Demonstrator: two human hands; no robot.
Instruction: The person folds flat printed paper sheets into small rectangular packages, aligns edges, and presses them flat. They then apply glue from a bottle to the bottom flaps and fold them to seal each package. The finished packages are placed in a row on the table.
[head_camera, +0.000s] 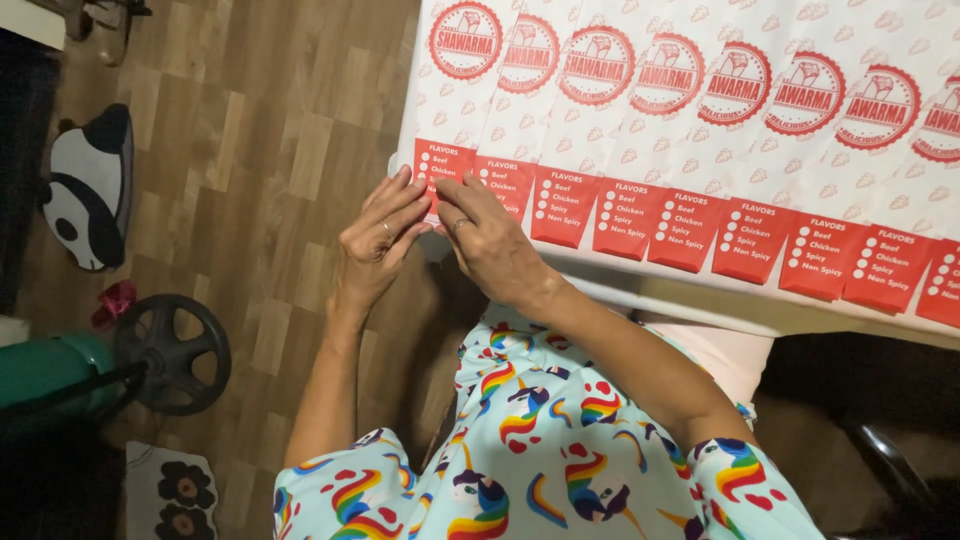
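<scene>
Nearest the hands, the leftmost paper sleeve (447, 165) lies at the left end of an overlapping row of white-and-red sleeves (700, 150) on a pale table (700, 300). Both the left hand (375, 240) and right hand (490, 240) pinch its near edge. Beyond, wood-look flooring (270, 150) spreads left, with a panda cushion (90, 185) and black wheel (172, 352).

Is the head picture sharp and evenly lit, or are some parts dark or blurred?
Head view: the paper sheets and both hands, left hand and right hand, are bright and sharp; the wooden floor is dimmer, and the lower right corner falls into deep shadow.
</scene>
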